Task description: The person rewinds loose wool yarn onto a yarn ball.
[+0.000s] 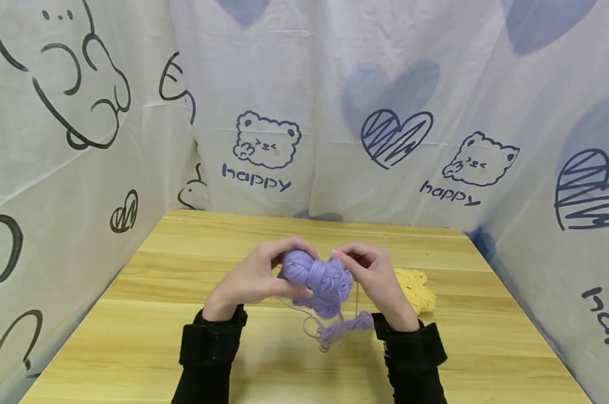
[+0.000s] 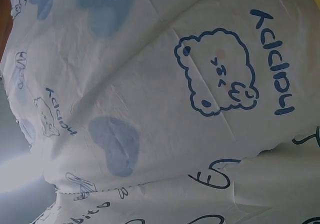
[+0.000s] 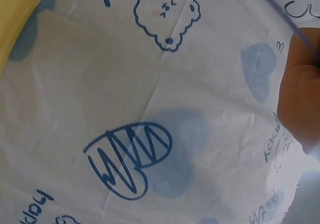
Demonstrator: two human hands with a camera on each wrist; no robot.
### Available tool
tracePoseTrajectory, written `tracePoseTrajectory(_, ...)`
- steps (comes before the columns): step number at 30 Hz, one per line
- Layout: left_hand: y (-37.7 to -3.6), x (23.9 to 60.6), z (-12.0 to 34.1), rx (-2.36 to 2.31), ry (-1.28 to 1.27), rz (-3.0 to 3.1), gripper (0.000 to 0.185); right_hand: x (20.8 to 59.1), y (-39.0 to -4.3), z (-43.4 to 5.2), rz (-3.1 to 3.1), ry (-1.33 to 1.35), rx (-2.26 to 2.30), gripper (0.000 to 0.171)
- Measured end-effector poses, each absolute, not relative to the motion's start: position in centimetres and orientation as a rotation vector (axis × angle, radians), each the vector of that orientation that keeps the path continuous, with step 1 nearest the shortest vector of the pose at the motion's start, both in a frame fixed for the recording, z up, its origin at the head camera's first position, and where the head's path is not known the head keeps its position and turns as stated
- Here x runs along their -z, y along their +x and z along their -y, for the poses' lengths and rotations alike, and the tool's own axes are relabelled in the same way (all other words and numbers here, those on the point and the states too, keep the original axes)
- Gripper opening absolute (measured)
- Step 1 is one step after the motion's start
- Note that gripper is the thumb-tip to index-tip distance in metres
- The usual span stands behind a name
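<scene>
In the head view both hands hold a ball of purple yarn [image 1: 318, 279] above the wooden table [image 1: 158, 314]. My left hand [image 1: 264, 275] grips the ball from its left side, thumb across the front. My right hand [image 1: 367, 269] pinches a purple strand at the ball's upper right. A loose tangle of purple yarn [image 1: 342, 328] lies on the table below the ball. In the right wrist view a finger [image 3: 300, 99] and a thin purple strand [image 3: 280, 12] show at the right edge. The left wrist view shows only printed cloth.
A yellow skein of yarn [image 1: 415, 289] lies on the table just right of my right hand. White cloth printed with bears and hearts [image 1: 335, 112] walls in the table on the left, back and right. Black sleeves [image 1: 211, 342] cover both forearms.
</scene>
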State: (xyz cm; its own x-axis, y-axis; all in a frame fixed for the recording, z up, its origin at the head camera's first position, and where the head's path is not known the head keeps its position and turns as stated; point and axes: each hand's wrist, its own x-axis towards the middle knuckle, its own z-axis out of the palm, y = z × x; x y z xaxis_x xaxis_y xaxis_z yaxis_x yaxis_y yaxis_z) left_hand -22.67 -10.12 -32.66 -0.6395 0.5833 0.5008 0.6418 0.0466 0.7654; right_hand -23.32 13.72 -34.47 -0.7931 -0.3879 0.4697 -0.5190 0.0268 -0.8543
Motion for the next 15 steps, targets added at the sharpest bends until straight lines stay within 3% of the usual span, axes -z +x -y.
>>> tracePoseTrajectory(7,-22.2,31.9,10.1,1.981,-1.024,2.036,0.05,34.9,-23.7,-13.1,2.148,0.992,-2.076,0.018)
tracePoseTrajectory(15,-22.3,31.5,9.6,2.199,-0.596,1.807,0.043,34.9,-23.8,-12.5,2.202,1.11,-1.966,0.015)
